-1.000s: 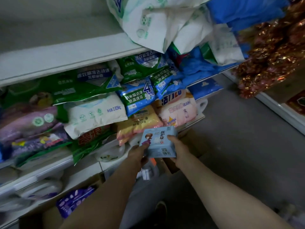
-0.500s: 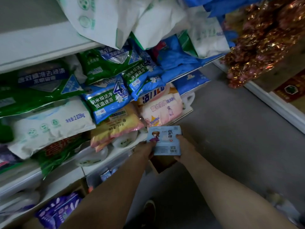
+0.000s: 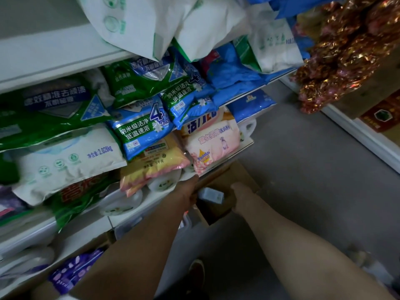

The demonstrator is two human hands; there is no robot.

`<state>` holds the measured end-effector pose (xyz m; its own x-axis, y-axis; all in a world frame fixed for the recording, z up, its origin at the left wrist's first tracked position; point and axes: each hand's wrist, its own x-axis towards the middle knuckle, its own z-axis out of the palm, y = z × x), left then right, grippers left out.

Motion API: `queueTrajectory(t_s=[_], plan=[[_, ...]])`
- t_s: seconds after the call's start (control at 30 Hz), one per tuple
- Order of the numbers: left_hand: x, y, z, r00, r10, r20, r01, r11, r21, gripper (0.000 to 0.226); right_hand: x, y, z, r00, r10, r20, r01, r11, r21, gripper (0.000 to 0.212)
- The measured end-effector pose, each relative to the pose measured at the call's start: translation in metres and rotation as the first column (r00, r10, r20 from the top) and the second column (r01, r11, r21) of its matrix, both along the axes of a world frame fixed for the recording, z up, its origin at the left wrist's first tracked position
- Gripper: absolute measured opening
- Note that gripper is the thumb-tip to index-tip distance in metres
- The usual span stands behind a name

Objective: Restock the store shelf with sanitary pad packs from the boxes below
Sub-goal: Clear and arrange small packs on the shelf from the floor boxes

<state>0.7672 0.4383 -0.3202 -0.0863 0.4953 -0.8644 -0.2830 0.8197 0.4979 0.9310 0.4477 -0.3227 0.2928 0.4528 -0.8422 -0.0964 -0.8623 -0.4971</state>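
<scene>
A small light-blue sanitary pad pack (image 3: 211, 195) sits low inside the mouth of a brown cardboard box (image 3: 240, 175) under the bottom shelf. My left hand (image 3: 187, 190) reaches in beside the shelf edge, its fingers curled at the pack's left end and holding it. My right hand (image 3: 240, 191) is in the box to the right of the pack, with a small gap between them. Its fingers point down and are hidden. A second box at the lower left holds purple pad packs (image 3: 72, 271).
White shelves (image 3: 54, 61) on the left are crowded with detergent bags, green, blue, white and pink. Shiny red-gold wrapped goods (image 3: 346, 53) hang at the upper right above a white ledge. Grey floor (image 3: 303, 180) stretches to the right. My shoe (image 3: 195, 271) shows below.
The pad pack, held up in front of the shelf by both hands, has gone down into the cardboard box. My right hand has come off it. The view has shifted left and down.
</scene>
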Motion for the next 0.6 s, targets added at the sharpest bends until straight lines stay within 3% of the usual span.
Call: queueTrajectory(t_s=[0.1,0.17,0.23,0.3,0.5,0.6], plan=[[-0.015,-0.009,0.015,0.999,0.031,0.019,-0.031,0.999,0.009,0.027,-0.025,0.003,0.008,0.991,0.136,0.01,-0.135,0.99,-0.036,0.044],[-0.026,-0.014,0.018,0.997,0.077,0.03,-0.078,0.995,0.054,0.041,-0.04,0.007,0.001,0.984,0.181,0.007,-0.181,0.984,0.0,0.051],[-0.045,-0.02,0.03,0.993,0.12,0.014,-0.121,0.99,0.067,0.035,-0.057,0.012,0.001,0.972,0.235,0.016,-0.236,0.969,0.069,0.039],[-0.068,-0.026,0.045,0.987,0.16,0.009,-0.16,0.983,0.092,0.022,-0.092,0.003,0.042,0.966,0.259,-0.023,-0.255,0.961,0.103,0.039],[-0.146,-0.04,0.086,0.962,0.273,0.007,-0.268,0.94,0.214,0.042,-0.201,0.003,0.098,0.918,0.393,-0.051,-0.369,0.895,0.251,0.026],[-0.188,-0.051,0.12,0.935,0.352,-0.044,-0.328,0.906,0.266,0.034,-0.255,-0.004,0.133,0.878,0.477,-0.045,-0.437,0.836,0.333,0.022]])
